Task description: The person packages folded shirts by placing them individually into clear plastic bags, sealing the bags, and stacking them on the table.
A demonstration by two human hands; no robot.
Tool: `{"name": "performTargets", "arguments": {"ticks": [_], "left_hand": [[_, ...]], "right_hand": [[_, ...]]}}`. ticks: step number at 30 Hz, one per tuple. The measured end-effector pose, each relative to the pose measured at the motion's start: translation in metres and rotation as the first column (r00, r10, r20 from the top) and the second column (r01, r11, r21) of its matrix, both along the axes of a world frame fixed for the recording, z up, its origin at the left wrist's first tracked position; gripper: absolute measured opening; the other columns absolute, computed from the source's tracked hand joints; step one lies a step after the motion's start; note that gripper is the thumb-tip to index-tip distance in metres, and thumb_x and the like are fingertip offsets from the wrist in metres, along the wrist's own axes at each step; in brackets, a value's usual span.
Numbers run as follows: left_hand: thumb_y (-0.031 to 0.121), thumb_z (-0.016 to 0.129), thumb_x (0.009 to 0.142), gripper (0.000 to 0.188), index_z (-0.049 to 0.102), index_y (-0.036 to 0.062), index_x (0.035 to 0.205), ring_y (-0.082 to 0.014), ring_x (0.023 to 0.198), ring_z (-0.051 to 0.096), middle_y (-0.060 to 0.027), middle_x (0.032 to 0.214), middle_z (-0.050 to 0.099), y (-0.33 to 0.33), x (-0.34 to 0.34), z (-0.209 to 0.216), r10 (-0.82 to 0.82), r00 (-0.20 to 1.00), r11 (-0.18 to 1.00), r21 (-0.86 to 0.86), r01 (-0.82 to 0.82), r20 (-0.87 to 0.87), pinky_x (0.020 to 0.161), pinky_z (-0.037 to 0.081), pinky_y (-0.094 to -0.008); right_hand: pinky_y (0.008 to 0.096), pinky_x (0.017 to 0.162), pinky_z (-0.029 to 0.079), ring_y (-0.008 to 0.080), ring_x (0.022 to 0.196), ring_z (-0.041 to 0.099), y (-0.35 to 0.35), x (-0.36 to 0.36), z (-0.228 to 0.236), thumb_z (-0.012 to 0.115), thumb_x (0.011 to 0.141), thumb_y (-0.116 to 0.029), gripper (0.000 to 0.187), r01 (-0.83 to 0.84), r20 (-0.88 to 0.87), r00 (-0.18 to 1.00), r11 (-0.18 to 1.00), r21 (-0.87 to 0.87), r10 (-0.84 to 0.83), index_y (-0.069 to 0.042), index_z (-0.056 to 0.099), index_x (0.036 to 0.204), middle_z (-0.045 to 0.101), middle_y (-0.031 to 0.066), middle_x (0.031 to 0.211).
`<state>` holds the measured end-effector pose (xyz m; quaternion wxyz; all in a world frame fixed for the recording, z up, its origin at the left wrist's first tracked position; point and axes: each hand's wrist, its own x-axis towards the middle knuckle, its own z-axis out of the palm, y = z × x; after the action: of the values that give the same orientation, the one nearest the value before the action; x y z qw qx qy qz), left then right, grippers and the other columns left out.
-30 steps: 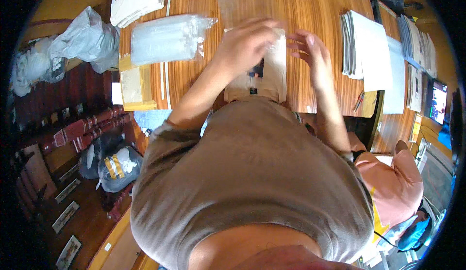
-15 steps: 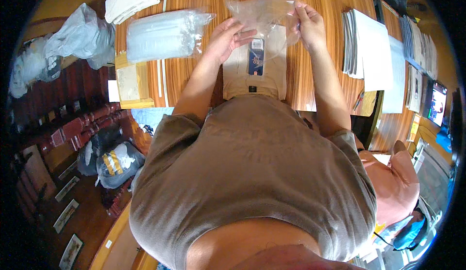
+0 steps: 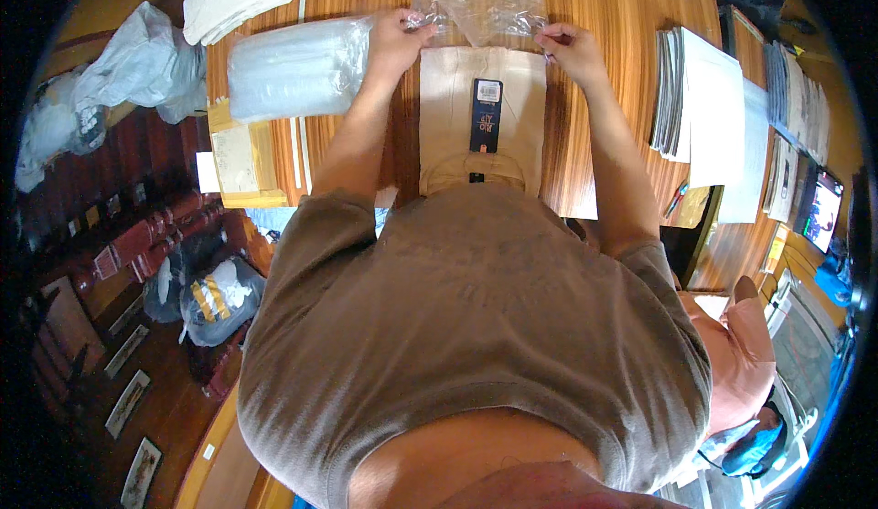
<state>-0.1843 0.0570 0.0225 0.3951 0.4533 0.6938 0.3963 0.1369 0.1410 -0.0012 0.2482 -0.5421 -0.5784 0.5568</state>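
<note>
at a wood-grain table (image 3: 622, 15), a person's left hand (image 3: 395, 44) and right hand (image 3: 573, 52), fingertips pressed together, pinch a clear plastic bag (image 3: 483, 4) near its two sides. a folded beige garment (image 3: 445, 125), dark tag (image 3: 487, 117) on top, lies between the forearms, just bodyward of the bag, its long axis pointing toward it; neither hand is clearly nearer.

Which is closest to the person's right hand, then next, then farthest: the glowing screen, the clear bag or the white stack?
1. Clear bag: at the right hand, reaching left from it.
2. White stack: right of the hand.
3. Glowing screen: farther right, near the head view's edge.
</note>
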Motion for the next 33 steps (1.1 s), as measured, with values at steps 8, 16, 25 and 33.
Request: {"name": "performTargets", "arguments": {"ticks": [8,16,25,33], "left_hand": [[0.032,0.086,0.084,0.044,0.072,-0.0011,0.11,-0.0218,0.09,0.074,-0.0135,0.1,0.078,-0.009,-0.002,-0.009,-0.052,0.978,0.997,-0.06,0.041,-0.203,0.078,0.058,-0.0361],[0.03,0.086,0.087,0.042,0.072,-0.0029,0.108,-0.0157,0.082,0.069,-0.0105,0.091,0.076,-0.013,-0.002,-0.02,0.125,0.992,0.989,-0.072,-0.128,-0.033,0.072,0.056,-0.0304],[0.023,0.082,0.092,0.026,0.076,-0.0014,0.101,-0.0124,0.071,0.069,-0.0078,0.092,0.076,-0.017,-0.011,-0.034,0.05,0.998,0.998,0.034,-0.051,0.033,0.061,0.057,-0.0258],[0.02,0.081,0.092,0.037,0.073,-0.0051,0.118,-0.0162,0.082,0.074,-0.0102,0.101,0.077,-0.048,-0.008,0.004,0.152,0.899,0.964,-0.264,-0.042,0.41,0.072,0.063,-0.0292]], "right_hand": [[0.0251,0.065,0.057,0.0125,0.072,0.07,-0.015,0.009,-0.008,0.089,0.084,-0.019,0.031,0.066,0.057,0.996,0.998,0.013,-0.066,0.003,0.076,0.102,0.076,0.007,0.089],[0.0276,0.071,0.06,0.0159,0.079,0.071,-0.03,0.019,0.008,0.09,0.082,-0.019,0.041,0.136,-0.112,0.978,0.947,-0.291,-0.175,0.006,0.072,0.11,0.076,0.0105,0.097],[0.0284,0.074,0.058,0.0162,0.087,0.071,-0.051,0.015,0.018,0.091,0.082,-0.023,0.05,0.06,-0.107,0.99,0.96,-0.273,-0.092,0.004,0.069,0.118,0.076,0.0113,0.102],[0.0287,0.079,0.057,0.0157,0.092,0.071,-0.056,0.021,0.021,0.087,0.086,-0.02,0.046,0.028,-0.091,0.995,0.976,-0.215,-0.048,0.002,0.068,0.122,0.076,0.012,0.106]]}}
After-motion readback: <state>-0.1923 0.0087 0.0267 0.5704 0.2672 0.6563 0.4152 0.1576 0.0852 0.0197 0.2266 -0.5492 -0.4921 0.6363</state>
